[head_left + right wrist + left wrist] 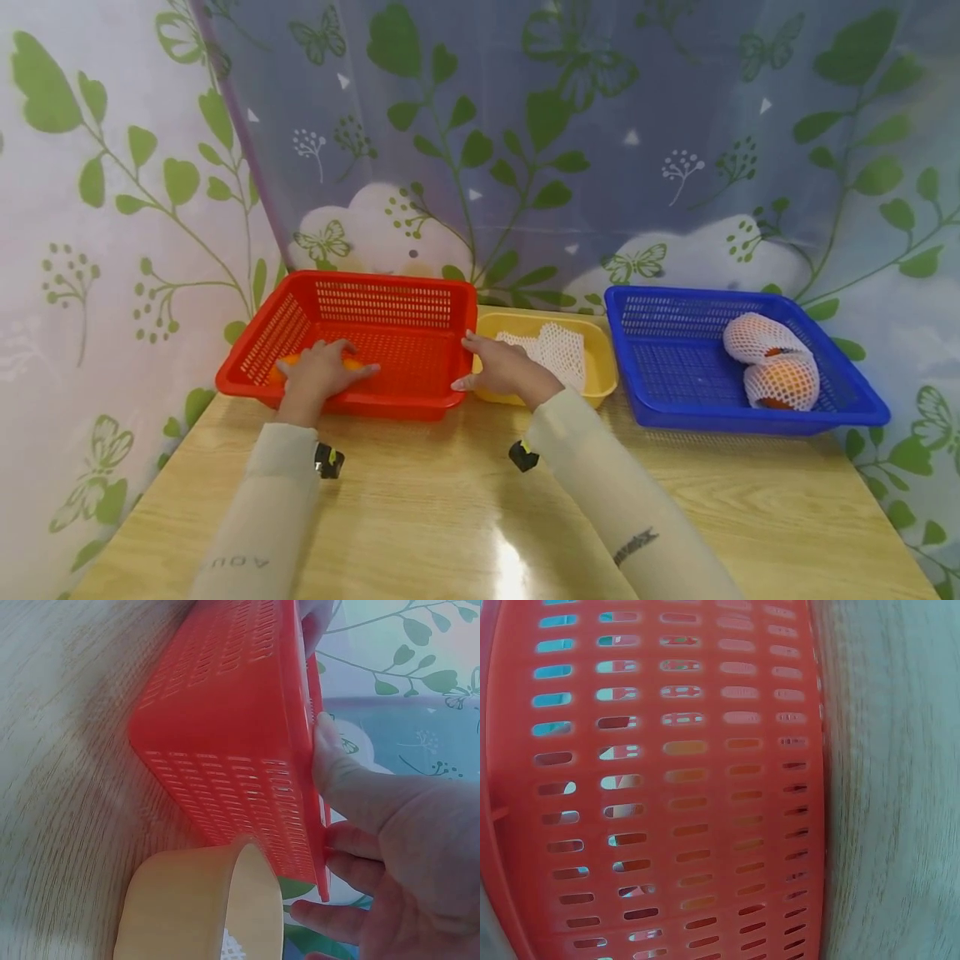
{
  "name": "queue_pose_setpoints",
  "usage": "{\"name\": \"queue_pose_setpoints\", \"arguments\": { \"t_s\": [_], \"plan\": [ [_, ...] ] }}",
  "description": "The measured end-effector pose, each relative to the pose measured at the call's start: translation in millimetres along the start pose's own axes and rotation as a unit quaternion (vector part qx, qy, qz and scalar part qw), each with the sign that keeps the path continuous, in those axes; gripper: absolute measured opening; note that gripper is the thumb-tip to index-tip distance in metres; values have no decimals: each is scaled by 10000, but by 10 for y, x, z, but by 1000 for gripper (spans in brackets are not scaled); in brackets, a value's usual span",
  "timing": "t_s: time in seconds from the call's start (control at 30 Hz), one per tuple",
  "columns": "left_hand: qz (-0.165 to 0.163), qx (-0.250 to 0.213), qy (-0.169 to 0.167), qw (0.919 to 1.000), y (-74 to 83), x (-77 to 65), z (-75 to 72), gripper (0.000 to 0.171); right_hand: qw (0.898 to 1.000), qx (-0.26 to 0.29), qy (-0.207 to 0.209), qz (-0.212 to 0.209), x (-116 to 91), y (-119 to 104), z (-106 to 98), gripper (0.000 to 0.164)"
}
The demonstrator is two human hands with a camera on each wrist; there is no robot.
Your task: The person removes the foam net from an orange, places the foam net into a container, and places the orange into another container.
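My left hand [318, 375] reaches down into the red basket [390, 400], over orange round fruit [352, 364] near its front left. Its thumb and forefinger are spread, with orange showing between them and past the hand's left side. The other fingers' contact is hidden. In the left wrist view, orange shows dimly through the slots of the red basket's wall [649, 847]. My right hand [506, 367] rests its thumb and fingertips along the red basket's right rim, fingers loosely extended. The right wrist view has this hand [427, 855] at the rim, holding nothing.
A yellow tub [600, 367] with white foam netting [561, 354] stands right of the red basket, under my right hand. Farther right is a blue basket [675, 412] holding two netted fruits [783, 382]. A patterned curtain [487, 125] hangs behind the wooden table [435, 492].
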State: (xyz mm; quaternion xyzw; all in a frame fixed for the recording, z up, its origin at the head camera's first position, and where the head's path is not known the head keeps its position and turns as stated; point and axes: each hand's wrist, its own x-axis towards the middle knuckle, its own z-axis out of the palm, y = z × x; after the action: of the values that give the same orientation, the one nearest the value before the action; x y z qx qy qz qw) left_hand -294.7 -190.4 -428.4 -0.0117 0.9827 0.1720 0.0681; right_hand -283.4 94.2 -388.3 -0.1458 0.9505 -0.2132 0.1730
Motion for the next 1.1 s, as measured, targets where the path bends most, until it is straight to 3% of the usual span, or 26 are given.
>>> {"name": "queue_pose_setpoints", "arguments": {
  "t_s": [0.33, 0.77, 1.1],
  "plan": [
    [177, 137, 511, 9984, 71, -70, -15, 71, 9967, -787, 132, -169, -45, -46, -23, 86],
    [213, -89, 602, 9979, 74, -22, -40, 66, 9993, 118, -178, -297, -55, 36, -49, 84],
    [492, -267, 1195, 9913, 64, -10, -46, 63, 9942, -739, 413, -668, -145, 169, -39, 92]
  ]
}}
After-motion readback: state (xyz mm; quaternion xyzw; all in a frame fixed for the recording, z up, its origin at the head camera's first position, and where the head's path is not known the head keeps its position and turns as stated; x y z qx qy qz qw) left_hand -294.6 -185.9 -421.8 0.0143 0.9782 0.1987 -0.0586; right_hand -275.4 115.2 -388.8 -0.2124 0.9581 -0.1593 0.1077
